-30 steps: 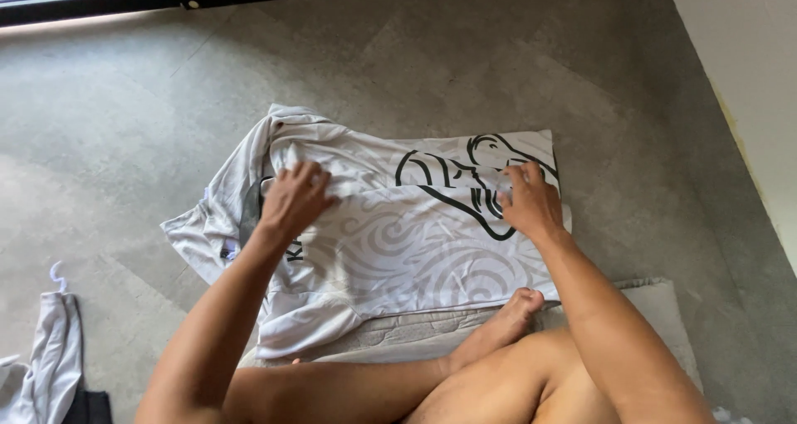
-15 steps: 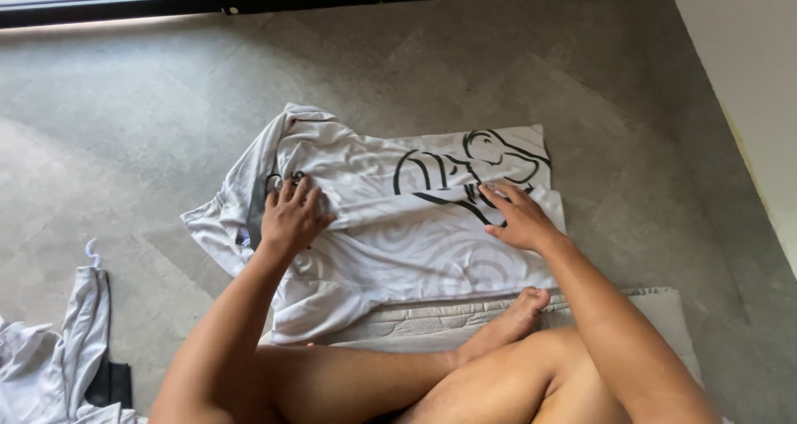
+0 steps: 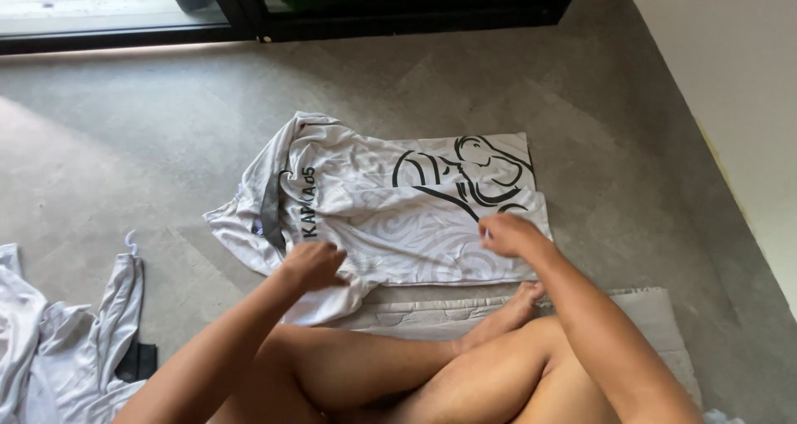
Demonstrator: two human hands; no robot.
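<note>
— So, what's on the head view?
— I see the shirt [image 3: 398, 212], white with black print, lying partly folded on the grey floor [image 3: 149, 125].
— And the hands?
— The left hand [image 3: 314, 265] is curled, pinching the shirt's near edge. The right hand [image 3: 508, 235] is loosely closed on the shirt's lower right edge.
— Anything else?
— More white clothes [image 3: 58, 341] lie far left.

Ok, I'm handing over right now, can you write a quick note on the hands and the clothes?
Left hand: closed on the near edge of the white shirt.
Right hand: resting on the shirt's near right edge, grip unclear.
Shirt lies on the grey floor, partly folded, collar end at left still rumpled.
More white clothes lie unfolded at far left.
A pale mat is under the legs.
</note>
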